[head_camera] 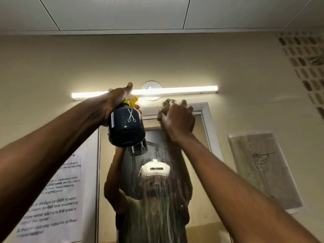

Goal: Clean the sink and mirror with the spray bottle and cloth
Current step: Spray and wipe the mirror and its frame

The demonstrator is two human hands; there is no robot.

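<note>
My left hand (116,100) is raised high and grips the neck of a dark blue spray bottle (126,128) with a white scissors logo and a yellow trigger, held in front of the mirror's top. My right hand (178,120) is closed on a crumpled brown cloth (165,106), pressed against the top edge of the mirror (198,137). Liquid streaks run down the glass. The mirror reflects a person with both arms raised and a white headset. The sink is out of view.
A lit tube lamp (175,90) is fixed to the wall just above the mirror frame. A printed instruction sheet (57,204) hangs to the left, a sketch on paper (263,171) to the right. A vent grille (306,67) fills the upper right wall.
</note>
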